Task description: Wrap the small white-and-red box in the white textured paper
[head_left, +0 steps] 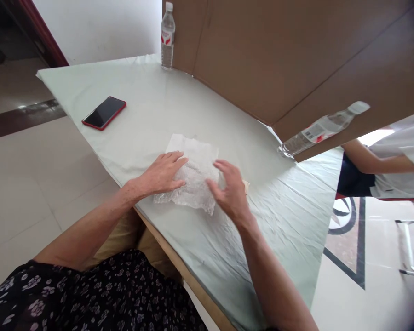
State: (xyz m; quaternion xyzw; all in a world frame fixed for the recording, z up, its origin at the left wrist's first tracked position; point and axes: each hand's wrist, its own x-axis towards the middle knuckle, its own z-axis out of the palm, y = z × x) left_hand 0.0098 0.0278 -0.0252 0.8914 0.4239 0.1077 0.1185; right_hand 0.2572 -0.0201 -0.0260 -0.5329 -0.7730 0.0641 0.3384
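A crinkled, translucent white sheet that looks like bubble wrap (195, 177) lies spread on the cloth-covered table in front of me. My left hand (163, 173) rests at its left edge, fingers stretched and apart. On the other side, my right hand (229, 186) is over the sheet's right edge with thumb and fingers spread, and nothing is gripped in it. Whether its fingertips touch the sheet I cannot tell. A small beige thing (246, 186) shows just behind my right hand, mostly hidden by it.
A phone in a red case (104, 113) lies at the left. Brown cardboard panels (241, 59) stand along the back, with a water bottle (167, 37) upright at one end and another bottle (324, 130) at the right. Beyond the pale tablecloth (138, 92), a person's arm (377, 158) shows.
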